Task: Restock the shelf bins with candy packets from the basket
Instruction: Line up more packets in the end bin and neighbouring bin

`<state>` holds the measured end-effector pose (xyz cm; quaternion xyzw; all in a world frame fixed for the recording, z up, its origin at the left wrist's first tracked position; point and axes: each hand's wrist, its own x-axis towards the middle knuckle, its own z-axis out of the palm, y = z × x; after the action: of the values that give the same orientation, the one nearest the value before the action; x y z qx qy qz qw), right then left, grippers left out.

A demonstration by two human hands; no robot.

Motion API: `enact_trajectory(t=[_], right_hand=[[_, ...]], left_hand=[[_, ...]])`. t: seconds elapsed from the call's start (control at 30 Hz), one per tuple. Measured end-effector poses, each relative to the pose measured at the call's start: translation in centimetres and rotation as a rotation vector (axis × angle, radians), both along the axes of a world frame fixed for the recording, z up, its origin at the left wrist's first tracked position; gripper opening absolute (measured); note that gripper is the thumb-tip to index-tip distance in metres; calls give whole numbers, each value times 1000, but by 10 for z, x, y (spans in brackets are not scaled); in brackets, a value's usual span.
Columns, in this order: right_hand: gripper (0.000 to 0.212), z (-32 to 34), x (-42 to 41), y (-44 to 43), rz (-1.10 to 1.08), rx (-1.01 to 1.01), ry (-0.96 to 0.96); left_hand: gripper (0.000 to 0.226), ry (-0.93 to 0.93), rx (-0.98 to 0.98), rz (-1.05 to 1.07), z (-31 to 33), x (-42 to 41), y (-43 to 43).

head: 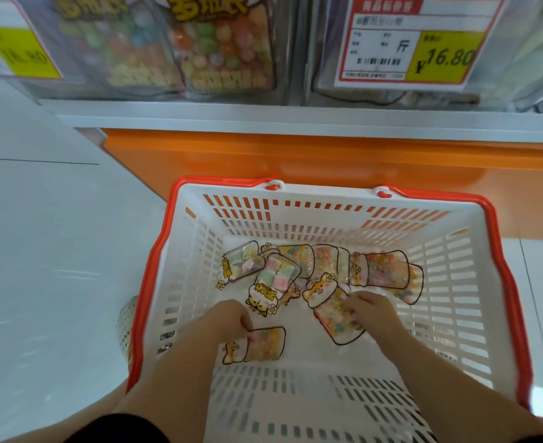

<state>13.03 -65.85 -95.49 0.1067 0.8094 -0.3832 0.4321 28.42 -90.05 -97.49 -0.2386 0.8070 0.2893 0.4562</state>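
Observation:
A white slatted basket with an orange rim stands on the floor below me. Several clear candy packets with cartoon-animal tops lie on its bottom, most in a heap toward the far side. My left hand is down in the basket, its fingers pinching the corner of a packet of pastel candies. My right hand rests over the edge of a packet of mixed coloured candies, fingers curled on it.
Clear shelf bins with colourful candy bags hang above a white shelf edge and an orange base panel. A red-and-yellow price tag reads 16.80. Pale tiled floor lies to the left.

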Motion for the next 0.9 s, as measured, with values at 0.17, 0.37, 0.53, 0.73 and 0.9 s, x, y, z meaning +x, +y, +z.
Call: enact_trajectory(t=[0.17, 0.37, 0.53, 0.73, 0.9], right_hand=[[22, 23, -5, -17, 65, -79, 31], [18, 71, 8, -50, 243, -200, 177], [26, 113, 21, -70, 278, -354, 325], [32, 124, 21, -67, 111, -520, 106], [27, 109, 19, -75, 175, -509, 146]], left_hand=[[17, 8, 161, 98, 47, -23, -14], [11, 354, 317, 392, 89, -47, -7], [11, 522, 496, 868, 112, -60, 11], [13, 642, 650, 1187, 118, -71, 29], [59, 544, 882, 1625, 89, -76, 48]])
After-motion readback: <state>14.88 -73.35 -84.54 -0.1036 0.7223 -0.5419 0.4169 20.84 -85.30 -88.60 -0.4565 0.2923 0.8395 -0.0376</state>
